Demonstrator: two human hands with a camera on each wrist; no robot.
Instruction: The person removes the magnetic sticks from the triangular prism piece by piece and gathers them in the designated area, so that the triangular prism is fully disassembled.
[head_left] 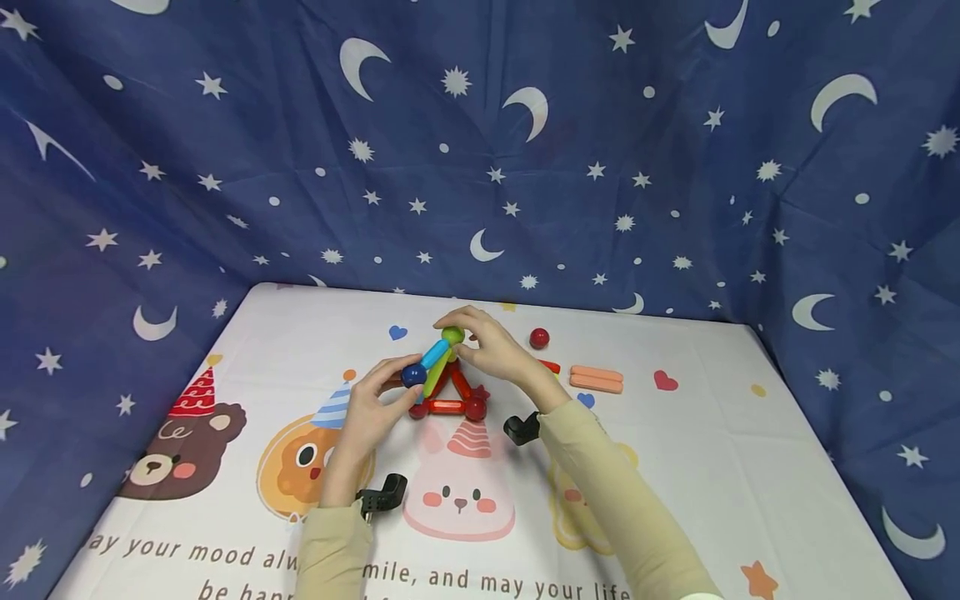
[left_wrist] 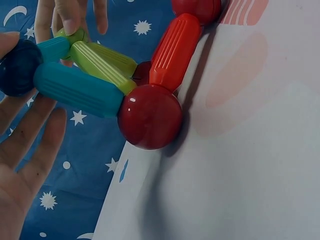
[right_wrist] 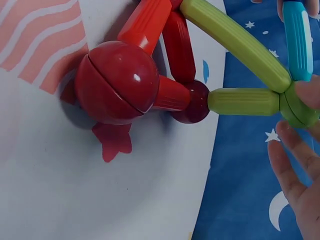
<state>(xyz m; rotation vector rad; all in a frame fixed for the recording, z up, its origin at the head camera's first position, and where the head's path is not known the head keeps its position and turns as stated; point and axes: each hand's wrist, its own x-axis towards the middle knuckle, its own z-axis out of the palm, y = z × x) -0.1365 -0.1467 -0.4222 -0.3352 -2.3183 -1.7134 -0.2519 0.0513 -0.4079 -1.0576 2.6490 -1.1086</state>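
Note:
A stick-and-ball model stands on the table, its red triangle base made of red sticks (head_left: 447, 407) and red balls (head_left: 476, 408). My left hand (head_left: 377, 410) holds a dark blue ball (head_left: 414, 375) between thumb and fingers at the model's left. My right hand (head_left: 489, 346) pinches a green ball (head_left: 453, 335) at the top. One light blue stick (head_left: 435, 353) joins these two balls. In the left wrist view, another blue stick (left_wrist: 77, 90) runs from the blue ball to a red corner ball (left_wrist: 150, 117). Green sticks (right_wrist: 243, 101) link the green ball to the base in the right wrist view.
A loose red ball (head_left: 539, 337) lies beyond my right forearm. Two peach sticks (head_left: 596, 379) lie side by side to the right. Near my right wrist, a red stick (head_left: 552, 366) is partly covered. A blue starry curtain (head_left: 480, 167) rises behind the printed white tablecloth (head_left: 697, 467).

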